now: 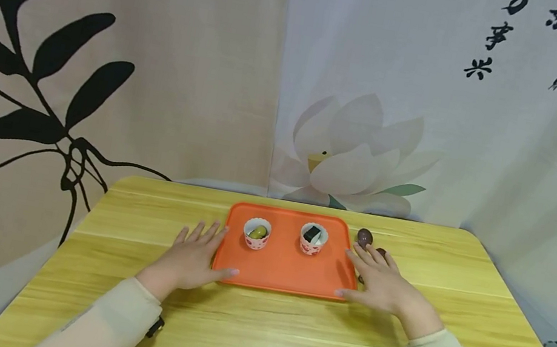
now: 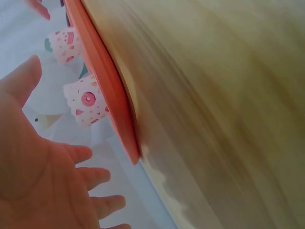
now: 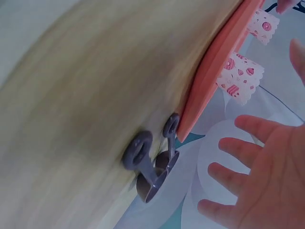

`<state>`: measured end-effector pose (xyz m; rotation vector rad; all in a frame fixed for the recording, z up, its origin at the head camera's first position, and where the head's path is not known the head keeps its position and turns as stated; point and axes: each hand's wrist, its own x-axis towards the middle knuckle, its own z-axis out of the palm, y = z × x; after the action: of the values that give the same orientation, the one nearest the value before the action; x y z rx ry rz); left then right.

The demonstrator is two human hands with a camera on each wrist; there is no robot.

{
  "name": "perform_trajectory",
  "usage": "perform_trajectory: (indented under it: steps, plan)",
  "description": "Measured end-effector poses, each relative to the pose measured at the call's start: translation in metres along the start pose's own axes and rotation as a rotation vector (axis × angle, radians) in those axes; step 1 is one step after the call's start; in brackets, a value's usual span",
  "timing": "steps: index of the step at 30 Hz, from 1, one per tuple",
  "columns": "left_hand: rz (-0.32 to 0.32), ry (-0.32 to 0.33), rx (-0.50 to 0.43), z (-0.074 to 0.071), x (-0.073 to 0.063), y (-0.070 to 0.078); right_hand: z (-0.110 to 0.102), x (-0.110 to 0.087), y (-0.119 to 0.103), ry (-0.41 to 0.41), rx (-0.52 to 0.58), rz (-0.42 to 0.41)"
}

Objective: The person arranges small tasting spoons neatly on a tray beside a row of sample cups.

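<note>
An orange tray (image 1: 275, 274) lies on the table with two patterned paper cups on it. The left paper cup (image 1: 255, 243) holds round green pieces (image 1: 258, 232); in the right paper cup (image 1: 310, 249) sits a black block (image 1: 311, 234) with something white beside it. My left hand (image 1: 189, 260) is spread at the tray's left edge, thumb over the near corner. At the opposite edge my right hand (image 1: 379, 281) is spread too, its fingers partly covering two dark spoon-like scoops (image 3: 151, 183) with ring handles. Neither hand grips anything.
The wooden table (image 1: 256, 341) extends around the tray on all sides. Behind its far edge hangs a pale curtain (image 1: 208, 63) printed with leaves, a lotus and black characters. Dark bands (image 1: 155, 326) circle both wrists near the light sleeves.
</note>
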<state>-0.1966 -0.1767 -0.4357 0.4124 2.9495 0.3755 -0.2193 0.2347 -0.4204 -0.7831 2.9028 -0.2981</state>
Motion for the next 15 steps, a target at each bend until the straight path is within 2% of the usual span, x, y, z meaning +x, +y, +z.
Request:
perform_trajectory:
  steps: [6, 15]
  plan:
    - [-0.027, -0.062, -0.013, -0.001, 0.005, 0.004, 0.001, 0.007, -0.003, -0.036, -0.002, 0.005]
    - [-0.04, -0.1, -0.005, 0.002, 0.009, 0.002, 0.003, 0.015, -0.005, -0.102, -0.01, 0.034]
